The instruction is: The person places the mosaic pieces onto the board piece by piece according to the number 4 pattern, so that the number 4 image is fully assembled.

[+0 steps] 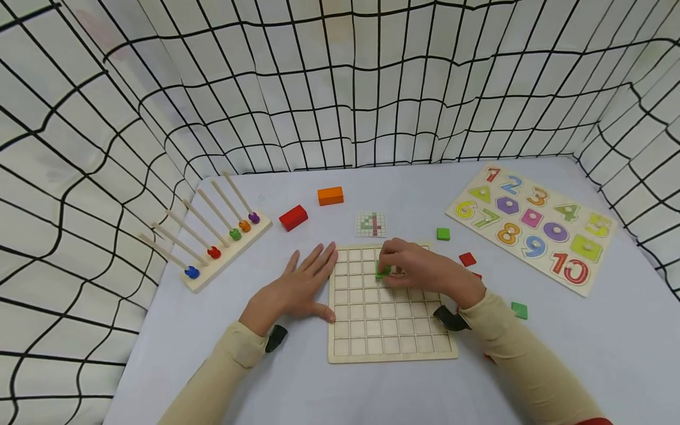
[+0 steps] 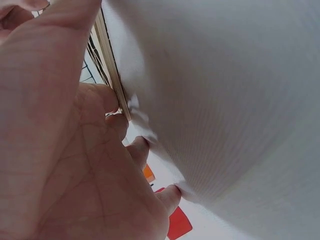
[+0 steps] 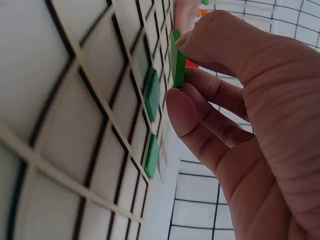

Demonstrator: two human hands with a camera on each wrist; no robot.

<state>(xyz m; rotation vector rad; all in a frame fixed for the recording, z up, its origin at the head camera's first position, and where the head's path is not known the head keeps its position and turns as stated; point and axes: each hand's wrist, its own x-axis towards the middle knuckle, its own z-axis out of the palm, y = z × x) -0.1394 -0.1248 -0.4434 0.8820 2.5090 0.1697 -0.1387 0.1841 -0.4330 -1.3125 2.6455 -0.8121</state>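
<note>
My right hand (image 1: 419, 268) pinches a green square tile (image 3: 178, 62) between thumb and fingertips, just over the upper middle of a wooden grid board (image 1: 390, 345). In the right wrist view, a green tile (image 3: 153, 97) and another green tile (image 3: 152, 157) sit in cells of the board; from the head they are hidden by the right hand. My left hand (image 1: 297, 289) lies with its fingers extended along the board's left edge, the thumb at the lower part of that edge. The left wrist view shows its fingertips on the white cloth and the board's side.
Behind the board lies a small pattern card (image 1: 370, 225), with a red block (image 1: 293, 218) and an orange block (image 1: 330, 196) leftward. A peg rack (image 1: 228, 250) stands at left, a number puzzle (image 1: 499, 221) at right. Loose tiles, including a green one (image 1: 443, 234) and a red one (image 1: 467, 259), lie rightward.
</note>
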